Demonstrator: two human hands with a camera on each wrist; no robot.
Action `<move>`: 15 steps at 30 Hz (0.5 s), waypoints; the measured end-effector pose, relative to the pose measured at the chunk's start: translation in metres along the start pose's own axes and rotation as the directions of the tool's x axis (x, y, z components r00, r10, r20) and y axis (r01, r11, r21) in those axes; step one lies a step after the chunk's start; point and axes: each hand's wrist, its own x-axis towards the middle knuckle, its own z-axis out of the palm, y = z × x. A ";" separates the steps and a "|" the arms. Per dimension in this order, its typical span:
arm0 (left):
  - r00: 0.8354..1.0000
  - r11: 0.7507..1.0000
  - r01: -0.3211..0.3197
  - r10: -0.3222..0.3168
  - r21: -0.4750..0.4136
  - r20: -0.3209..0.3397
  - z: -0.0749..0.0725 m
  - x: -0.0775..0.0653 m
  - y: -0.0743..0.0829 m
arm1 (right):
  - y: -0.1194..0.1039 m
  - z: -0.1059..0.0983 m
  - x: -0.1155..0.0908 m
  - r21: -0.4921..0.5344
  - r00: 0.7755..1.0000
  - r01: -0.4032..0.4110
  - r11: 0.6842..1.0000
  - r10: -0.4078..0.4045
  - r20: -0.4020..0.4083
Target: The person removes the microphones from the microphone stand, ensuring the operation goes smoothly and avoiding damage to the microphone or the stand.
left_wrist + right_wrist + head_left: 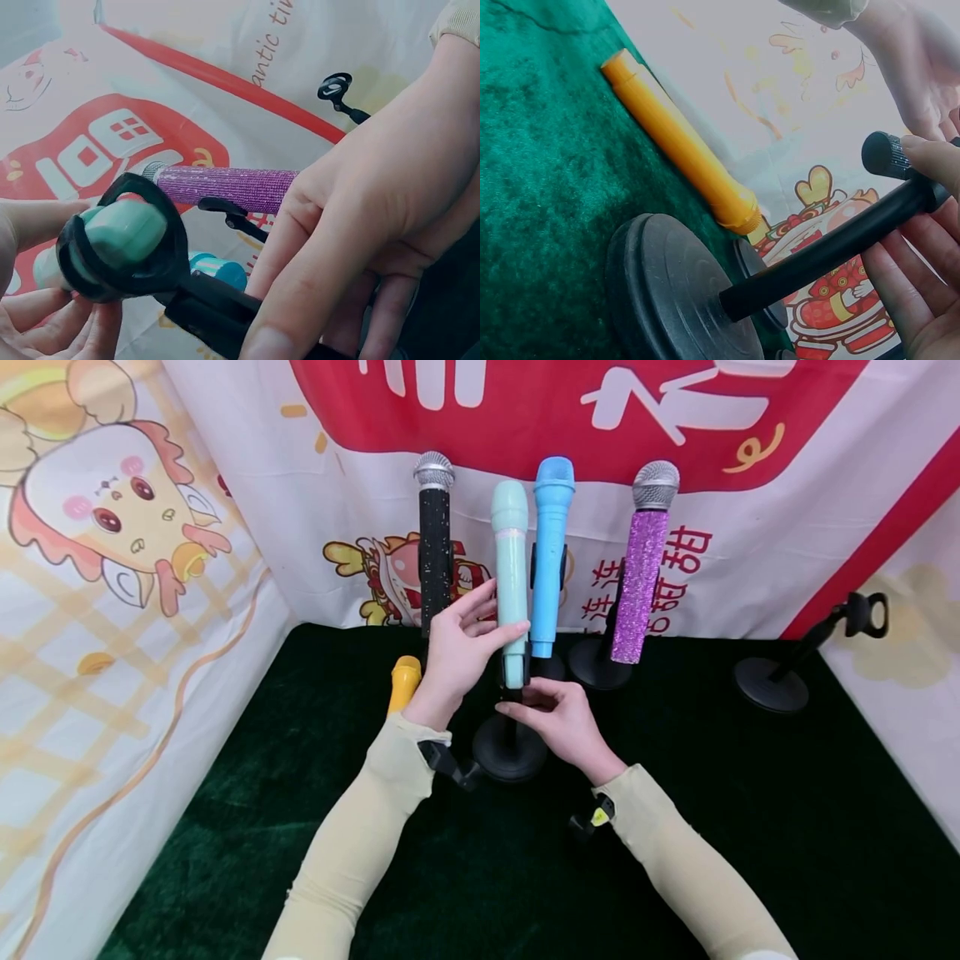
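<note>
A mint-green microphone point(512, 568) stands upright in the ring clip point(184, 262) of a black stand point(510, 747). My left hand point(462, 647) holds its body between thumb and fingers, from the left side. Lower down, my right hand point(562, 718) grips the stand's pole point(817, 259) just under the clip, its thumb by a knurled knob point(886, 154). The left wrist view shows the microphone's lower end poking through the ring, with left fingers point(45, 322) around the body.
Behind stand a black microphone point(435, 552), a blue microphone point(551, 552) and a glittery purple microphone point(642, 581). A yellow microphone point(679, 142) lies on the green cloth at left. At right is a stand point(772, 683) with a bare clip. Printed fabric point(255, 468) walls the table.
</note>
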 end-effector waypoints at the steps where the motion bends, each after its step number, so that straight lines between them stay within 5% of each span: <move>1: 1.000 1.000 -0.008 0.007 -0.009 -0.022 0.000 0.002 0.001 | 0.000 0.000 0.000 -0.001 1.000 -0.006 1.000 0.006 -0.002; 7: 0.983 0.984 -0.067 0.036 -0.166 -0.183 -0.011 0.017 0.013 | -0.005 0.003 -0.002 -0.008 0.998 -0.057 0.998 0.057 0.013; 15: 0.980 0.976 -0.087 0.048 -0.198 -0.193 -0.025 0.017 0.022 | -0.038 0.001 -0.007 -0.004 0.998 -0.064 0.998 0.064 0.020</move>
